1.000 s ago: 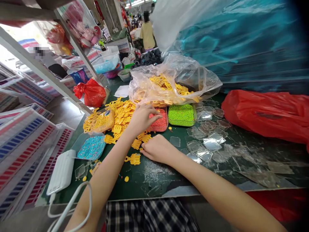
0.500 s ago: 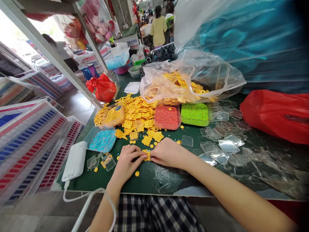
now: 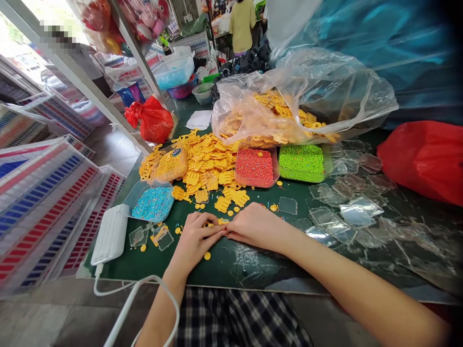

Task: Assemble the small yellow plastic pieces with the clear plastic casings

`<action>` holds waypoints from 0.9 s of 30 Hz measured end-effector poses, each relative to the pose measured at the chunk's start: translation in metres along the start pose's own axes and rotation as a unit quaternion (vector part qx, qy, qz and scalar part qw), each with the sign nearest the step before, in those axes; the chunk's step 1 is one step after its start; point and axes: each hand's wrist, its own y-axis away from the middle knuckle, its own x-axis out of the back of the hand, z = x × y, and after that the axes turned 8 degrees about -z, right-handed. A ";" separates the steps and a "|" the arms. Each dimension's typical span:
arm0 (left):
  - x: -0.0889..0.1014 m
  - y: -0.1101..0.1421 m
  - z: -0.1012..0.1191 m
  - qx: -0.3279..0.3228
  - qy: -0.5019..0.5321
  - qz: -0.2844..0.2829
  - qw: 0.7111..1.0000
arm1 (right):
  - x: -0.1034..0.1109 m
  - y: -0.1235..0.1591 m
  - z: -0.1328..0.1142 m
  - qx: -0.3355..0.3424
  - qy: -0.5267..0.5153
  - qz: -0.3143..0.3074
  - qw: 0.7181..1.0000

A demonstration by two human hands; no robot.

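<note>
My left hand (image 3: 197,238) and my right hand (image 3: 255,226) meet fingertip to fingertip low on the green table (image 3: 231,265). Both pinch a small yellow plastic piece (image 3: 221,221) that lies between them, mostly hidden by the fingers. Just beyond the hands lies a heap of loose yellow plastic pieces (image 3: 206,164). A tray of red beads (image 3: 255,165) and a tray of green beads (image 3: 302,162) stand behind the heap. A tray of blue beads (image 3: 153,203) sits to the left of my left hand.
A clear bag of yellow pieces (image 3: 289,108) lies at the back. Several clear plastic covers (image 3: 347,212) are scattered on the right, near a red bag (image 3: 423,156). A white power bank (image 3: 110,233) with cable lies at the left edge. A person in a yellow top (image 3: 243,19) stands far back.
My left hand came back from the red bead tray to the table front and joined my right hand on the yellow piece. The view has tilted slightly downward.
</note>
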 end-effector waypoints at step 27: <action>0.006 -0.010 0.000 0.054 0.041 -0.079 0.995 | 0.001 -0.002 0.005 -0.006 0.003 -0.023 1.000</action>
